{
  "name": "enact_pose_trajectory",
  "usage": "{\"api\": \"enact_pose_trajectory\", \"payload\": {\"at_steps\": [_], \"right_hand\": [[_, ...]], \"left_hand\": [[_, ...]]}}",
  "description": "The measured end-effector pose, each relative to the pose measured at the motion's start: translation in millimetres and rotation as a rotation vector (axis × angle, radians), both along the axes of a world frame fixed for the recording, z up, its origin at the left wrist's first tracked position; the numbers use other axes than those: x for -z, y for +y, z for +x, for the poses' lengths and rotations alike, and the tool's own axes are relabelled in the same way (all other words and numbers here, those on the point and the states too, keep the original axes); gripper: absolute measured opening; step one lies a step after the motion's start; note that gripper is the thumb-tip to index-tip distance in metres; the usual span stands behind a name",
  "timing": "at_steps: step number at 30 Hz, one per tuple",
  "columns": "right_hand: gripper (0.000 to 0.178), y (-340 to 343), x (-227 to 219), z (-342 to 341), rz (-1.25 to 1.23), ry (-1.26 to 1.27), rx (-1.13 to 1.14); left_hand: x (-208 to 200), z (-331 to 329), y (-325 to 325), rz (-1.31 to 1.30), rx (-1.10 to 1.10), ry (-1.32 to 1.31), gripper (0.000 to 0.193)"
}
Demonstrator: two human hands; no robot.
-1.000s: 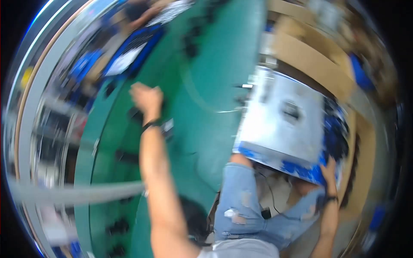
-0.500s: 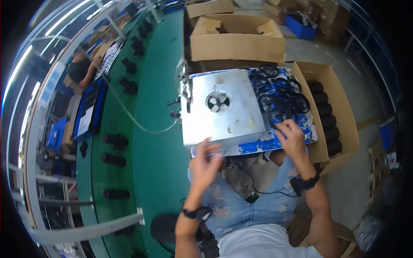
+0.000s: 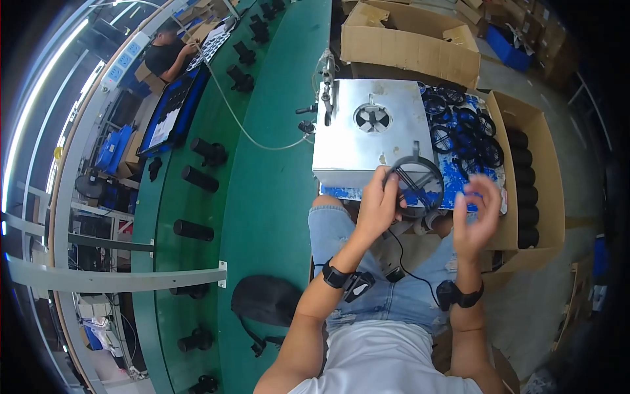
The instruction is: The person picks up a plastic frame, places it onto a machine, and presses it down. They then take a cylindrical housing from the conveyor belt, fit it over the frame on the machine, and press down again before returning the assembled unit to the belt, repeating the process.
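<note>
By the near right corner of the metal box point(image 3: 346, 143), held spoked black ring point(image 3: 416, 186) by its rim between fingers of left hand point(image 3: 378, 209), with fingers of right hand point(image 3: 478, 226) half-curled, seemingly empty; judged as handling step, probably calling next for steady support.

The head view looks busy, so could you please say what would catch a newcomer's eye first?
The shiny metal box in the upper middle probably comes first, with a round opening on top. Next comes the black ring with crossbars in the left hand, near the box's front right corner, with the open right hand beside it. Similar black rings lie heaped on the blue board right of the box.
</note>
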State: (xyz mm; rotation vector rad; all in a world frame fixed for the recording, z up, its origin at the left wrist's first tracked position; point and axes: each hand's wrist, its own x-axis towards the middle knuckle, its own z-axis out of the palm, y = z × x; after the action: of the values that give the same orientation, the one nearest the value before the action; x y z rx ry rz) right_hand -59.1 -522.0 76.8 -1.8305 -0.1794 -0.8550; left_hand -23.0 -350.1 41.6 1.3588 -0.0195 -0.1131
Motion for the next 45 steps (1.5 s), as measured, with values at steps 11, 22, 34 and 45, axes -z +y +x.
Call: {"api": "enact_pose_trajectory", "payload": {"at_steps": [11,22,34,45], "right_hand": [[0.026,21.9,28.9,34.8,0.36,0.597,-0.73],[0.031,55.5,58.9,74.8,0.203,0.458,-0.471],[0.044,57.2,94.4,172.8,-0.011,0.453,-0.289],[0.046,71.2,102.9,258.3,-0.603,0.374,-0.137]], "left_hand": [[8.1,-5.0,21.3,0.534,-0.077,-0.381,0.02],[17.7,34.8,27.4,0.255,-0.116,-0.239,0.04],[58.9,133.4,26.4,0.818,-0.272,-0.474,0.043],[78.4,208.4,60.4,1.125,-0.429,-0.343,0.051]]}}
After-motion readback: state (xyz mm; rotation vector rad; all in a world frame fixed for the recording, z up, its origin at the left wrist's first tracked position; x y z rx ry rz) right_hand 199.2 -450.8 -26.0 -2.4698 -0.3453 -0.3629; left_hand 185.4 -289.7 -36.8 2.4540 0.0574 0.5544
